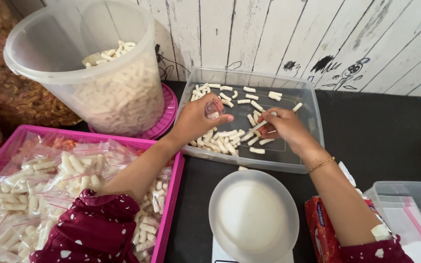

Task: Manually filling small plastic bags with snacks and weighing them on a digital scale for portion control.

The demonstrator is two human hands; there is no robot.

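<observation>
Far left: pink tray (pixel 171 195) on the table (pixel 391 126), packed with sealed clear bags of white stick snacks (pixel 49 180). Behind it a tall clear tub (pixel 93 68), tilted toward the wall, part-filled with the same sticks, standing on a pink lid (pixel 169 109).

Left hand (pixel 198 119): reached forward into the shallow clear tray (pixel 313 122), fingers curled shut around a small clear cup (pixel 214 109), mouth of the cup turned to the right. Whether the cup already holds any pieces cannot be told.

Centre: loose snack sticks (pixel 225 139) lie scattered on the tray bottom. The thickest heap sits just below and between the two hands; a thinner scatter lies farther off toward the wall side. Long axes are mixed, most running roughly left to right or on a slant.

Right hand (pixel 281 124): palm down inside the same tray, fingertips pinched on one stick (pixel 255 127). That stick lies slanted, its free end pointing left and down toward the cup. The right hand is the one on the pieces; the left merely presents the cup just beside it. The gap between stick tip and cup mouth is short.

Near edge: round white bowl (pixel 253 212) on a scale, nearer the person than the tray. Red carton (pixel 320 229) beside the right forearm. Far right: another clear container (pixel 405 204) with flat bags inside.
</observation>
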